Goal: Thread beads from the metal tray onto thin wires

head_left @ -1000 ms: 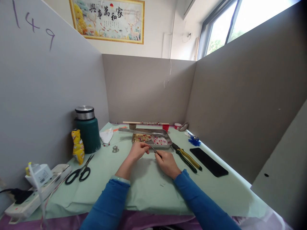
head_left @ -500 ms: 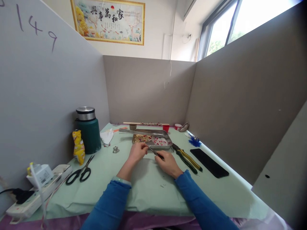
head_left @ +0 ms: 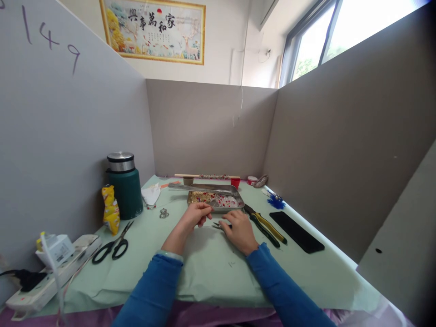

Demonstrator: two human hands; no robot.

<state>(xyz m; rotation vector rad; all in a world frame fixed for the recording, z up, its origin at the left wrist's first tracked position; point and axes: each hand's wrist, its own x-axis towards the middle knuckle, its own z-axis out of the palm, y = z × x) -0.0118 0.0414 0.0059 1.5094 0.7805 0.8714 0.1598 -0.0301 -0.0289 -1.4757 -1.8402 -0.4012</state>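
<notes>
Since the earlier frame, my right hand (head_left: 238, 230) and the small pliers (head_left: 219, 226) have moved down and away from the fingertips of my left hand (head_left: 195, 217). My left thumb and fingers are pinching together, holding something too fine to make out. My right fingers are curving loosely over the pliers, low at the counter (head_left: 207, 272); whether they are gripping, I cannot tell. The metal tray (head_left: 232, 210) is holding beads (head_left: 227, 200) just beyond my hands, and larger pliers (head_left: 266, 232) are lying to the right.

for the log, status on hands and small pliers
Left hand: grip pinched, contents unclear. Right hand: on small pliers, jaws parted. Bead tray just beyond, big pliers at right.
</notes>
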